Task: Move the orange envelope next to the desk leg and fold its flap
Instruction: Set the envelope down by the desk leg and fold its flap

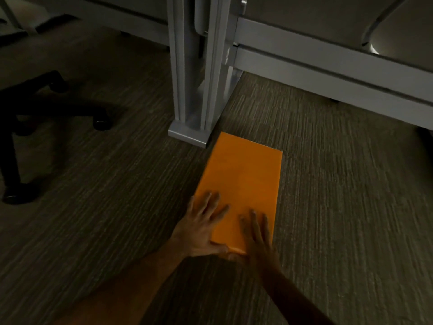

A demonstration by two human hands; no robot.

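The orange envelope (243, 181) lies flat on the carpet, its far left corner close to the foot of the grey desk leg (194, 90). My left hand (201, 226) rests flat on the envelope's near left part, fingers spread, thumb along the near edge. My right hand (256, 233) lies flat on the near right part, fingers pointing away from me. Both thumbs meet at the near edge, where a narrow folded strip of orange shows between them. Neither hand grips the envelope; both press on it.
A black office chair base (35, 109) with castors stands to the left. A grey low rail (328, 71) runs from the desk leg to the right. Striped brown carpet (351, 207) spreads on all sides of the envelope.
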